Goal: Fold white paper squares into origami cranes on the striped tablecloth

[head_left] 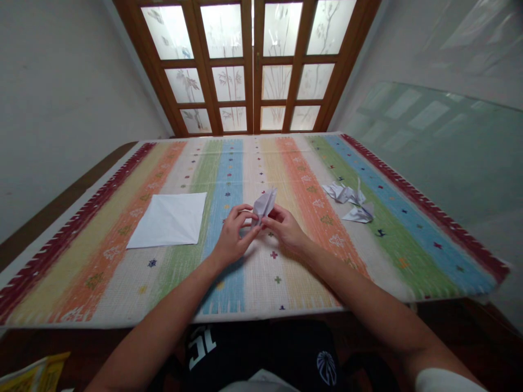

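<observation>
A small folded white paper [265, 202] with a pointed top is held up between both hands over the middle of the table. My left hand [235, 233] pinches its lower left side with fingertips and thumb. On the other side, my right hand [287, 227] grips the lower right edge, its thumb in front. The fingers partly cover the bottom of the paper. To the left lies a stack or sheet of flat white paper [169, 220]; how many sheets it has I cannot tell. Folded paper figures [358, 212] lie in a group on the right.
A striped, patterned cloth [298, 272] covers the table, whose near edge runs just before my lap. Beyond the far edge stand wooden doors [253, 65] with frosted panes. A glass panel [441, 147] leans at the right wall. A yellow packet [41, 373] is at lower left.
</observation>
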Action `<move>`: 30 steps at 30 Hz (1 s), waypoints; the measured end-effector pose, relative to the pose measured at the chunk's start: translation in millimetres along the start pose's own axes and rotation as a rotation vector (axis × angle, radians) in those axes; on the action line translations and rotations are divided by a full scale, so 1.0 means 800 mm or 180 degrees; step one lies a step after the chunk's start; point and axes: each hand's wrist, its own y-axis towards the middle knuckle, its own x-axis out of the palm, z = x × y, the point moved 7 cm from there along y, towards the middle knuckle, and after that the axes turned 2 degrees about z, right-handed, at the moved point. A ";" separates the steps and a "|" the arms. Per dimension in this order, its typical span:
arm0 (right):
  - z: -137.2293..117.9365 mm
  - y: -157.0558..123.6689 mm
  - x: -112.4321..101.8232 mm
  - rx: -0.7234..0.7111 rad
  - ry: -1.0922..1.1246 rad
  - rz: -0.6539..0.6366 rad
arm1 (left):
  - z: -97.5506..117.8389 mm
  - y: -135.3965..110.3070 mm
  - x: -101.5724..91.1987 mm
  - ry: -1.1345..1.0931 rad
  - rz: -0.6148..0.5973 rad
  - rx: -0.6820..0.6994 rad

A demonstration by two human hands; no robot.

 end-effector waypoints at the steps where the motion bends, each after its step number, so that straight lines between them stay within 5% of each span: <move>1: -0.003 0.000 0.001 -0.0078 -0.0115 -0.0032 | 0.002 0.000 -0.001 0.0061 0.0045 0.0087; 20: -0.020 -0.005 0.008 -0.0215 -0.0329 -0.0049 | 0.011 -0.003 -0.011 0.0184 0.0393 0.0183; 30: -0.030 -0.004 0.002 -0.0750 -0.0402 0.0100 | 0.006 0.004 -0.018 -0.0081 0.0454 0.0161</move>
